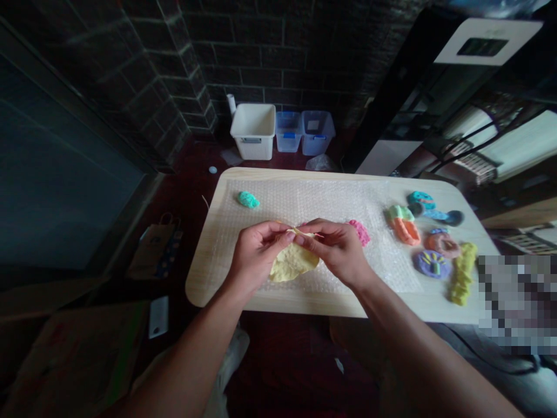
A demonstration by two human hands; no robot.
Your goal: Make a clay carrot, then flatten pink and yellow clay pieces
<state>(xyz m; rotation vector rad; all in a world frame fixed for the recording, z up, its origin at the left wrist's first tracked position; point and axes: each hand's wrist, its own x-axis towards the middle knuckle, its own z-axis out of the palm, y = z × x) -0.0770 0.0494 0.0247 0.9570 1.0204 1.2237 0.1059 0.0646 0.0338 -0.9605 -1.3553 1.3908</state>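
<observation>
A thin, flattened piece of pale yellow modelling clay [295,262] hangs from both hands over the middle of the table. My left hand [260,247] pinches its upper edge between thumb and fingers. Close beside it, my right hand [335,247] pinches the same edge, and a thin strand shows between the fingertips. Partly hidden behind my right hand is a bumpy pink clay piece [360,232]. Farther back on the left lies a teal clay lump [248,200], touched by neither hand.
Bubble wrap [331,197] covers much of the wooden table [261,303]. At the right lie several clay shapes, including an orange-and-green one [407,230], a purple disc [432,265] and a yellow strip [463,273]. A white bin [253,130] and blue-clear boxes [319,132] stand beyond the table.
</observation>
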